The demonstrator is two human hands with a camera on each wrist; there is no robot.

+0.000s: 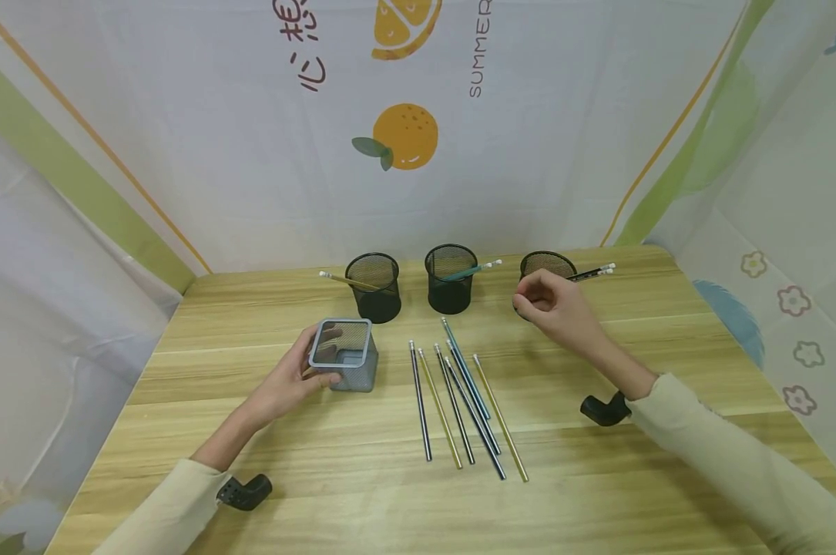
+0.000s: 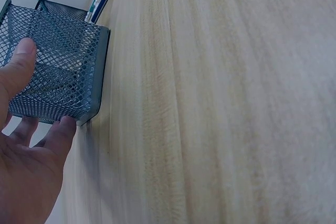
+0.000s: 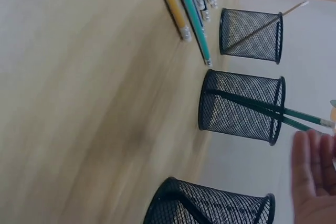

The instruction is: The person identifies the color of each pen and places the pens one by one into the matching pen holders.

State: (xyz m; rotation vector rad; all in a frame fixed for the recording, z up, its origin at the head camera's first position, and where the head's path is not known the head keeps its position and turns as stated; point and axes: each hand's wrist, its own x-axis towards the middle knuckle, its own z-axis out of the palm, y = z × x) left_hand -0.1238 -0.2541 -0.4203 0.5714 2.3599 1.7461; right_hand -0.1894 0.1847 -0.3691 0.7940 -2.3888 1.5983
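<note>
My left hand [image 1: 287, 387] holds a grey square mesh pencil holder [image 1: 362, 370] upright on the table, thumb on the near side and fingers round the left. In the left wrist view the thumb lies across the mesh wall [image 2: 65, 61]. My right hand [image 1: 562, 312] hovers in front of the right-hand black round mesh holder [image 1: 546, 264], partly hiding it. Its fingers bend loosely, with nothing visible between them. Black pencils [image 1: 593, 273] lean out of that holder. Several loose pencils [image 1: 452, 405], dark blue, gold, black and teal, lie between my hands.
Two more black round mesh holders stand along the back: the left one [image 1: 379, 304] with a gold pencil [image 1: 344, 281], the middle one [image 1: 450, 297] with teal pencils [image 1: 473, 271]. Behind the wooden table [image 1: 307, 478] hangs a printed white curtain [image 1: 251, 177].
</note>
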